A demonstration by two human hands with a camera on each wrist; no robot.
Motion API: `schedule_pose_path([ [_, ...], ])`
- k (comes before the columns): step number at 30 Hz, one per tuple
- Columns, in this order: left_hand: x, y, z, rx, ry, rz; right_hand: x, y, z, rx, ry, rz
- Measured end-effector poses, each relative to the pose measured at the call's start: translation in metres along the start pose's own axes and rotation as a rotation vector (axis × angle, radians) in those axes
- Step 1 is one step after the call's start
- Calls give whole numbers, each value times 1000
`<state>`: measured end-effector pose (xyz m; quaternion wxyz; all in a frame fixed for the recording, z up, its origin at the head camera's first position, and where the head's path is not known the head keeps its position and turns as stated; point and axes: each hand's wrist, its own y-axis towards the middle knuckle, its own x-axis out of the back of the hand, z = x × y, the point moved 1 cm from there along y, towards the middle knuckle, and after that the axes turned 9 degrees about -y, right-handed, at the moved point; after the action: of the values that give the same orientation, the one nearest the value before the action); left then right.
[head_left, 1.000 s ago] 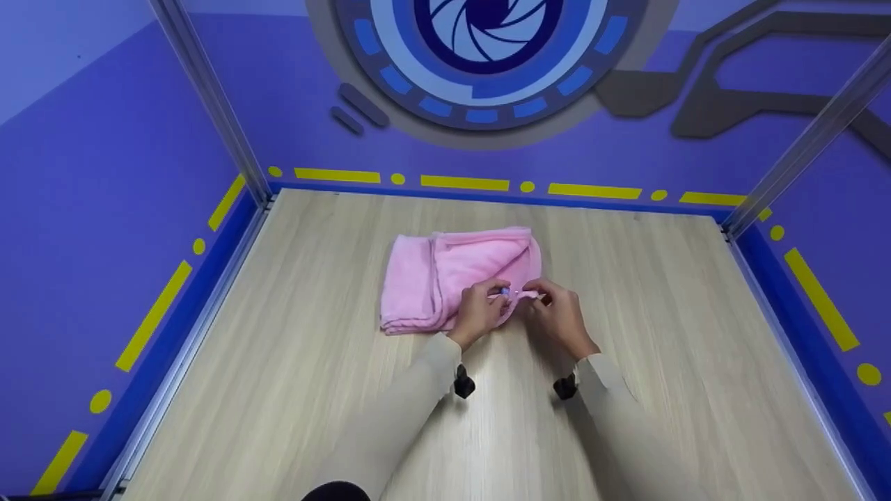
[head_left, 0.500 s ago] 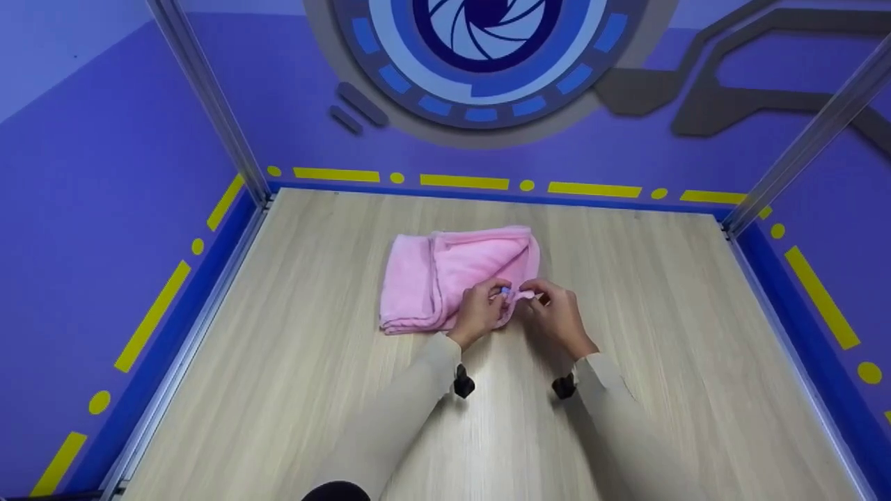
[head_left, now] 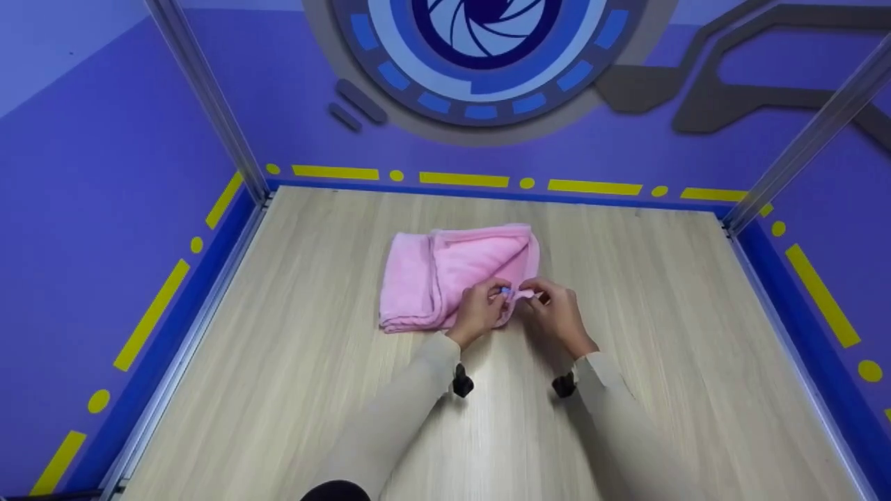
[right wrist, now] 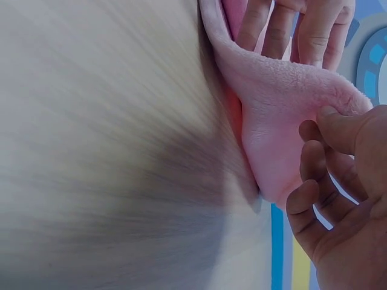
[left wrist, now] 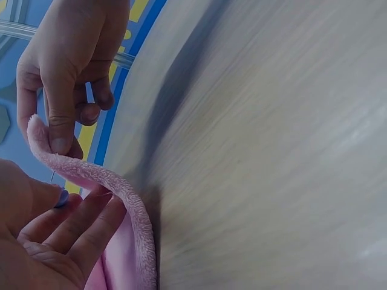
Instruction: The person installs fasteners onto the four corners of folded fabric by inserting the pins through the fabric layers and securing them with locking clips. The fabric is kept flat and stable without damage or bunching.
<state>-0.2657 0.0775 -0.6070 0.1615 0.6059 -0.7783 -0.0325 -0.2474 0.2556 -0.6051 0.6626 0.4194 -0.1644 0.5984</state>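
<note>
A folded pink fleece cloth (head_left: 411,278) lies on the table, with its near right corner lifted between the two hands. My left hand (head_left: 477,313) pinches a small blue-headed pin (left wrist: 62,198) between thumb and index finger. A thin shaft shows beside the blue head in the left wrist view; where its tip lies is not clear. The other fingers of that hand rest against the cloth. Thumb and index finger of my right hand (head_left: 562,316) pinch the cloth's raised edge (right wrist: 290,78), its remaining fingers loosely bent below.
The wood-grain table (head_left: 292,417) extends around the cloth on every side. Blue panels with yellow marks (head_left: 463,180) and metal posts (head_left: 209,97) border it at the back and sides. Both forearms wear black wrist devices (head_left: 462,381).
Both hands stay nearly still at the cloth's corner. The whole head view has shifted slightly upward.
</note>
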Motion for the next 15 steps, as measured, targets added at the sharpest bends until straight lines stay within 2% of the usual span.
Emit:
schedule_pose_path([
  [15,1,0,-1,-3,15,11,0,0,0,32,11,-3],
])
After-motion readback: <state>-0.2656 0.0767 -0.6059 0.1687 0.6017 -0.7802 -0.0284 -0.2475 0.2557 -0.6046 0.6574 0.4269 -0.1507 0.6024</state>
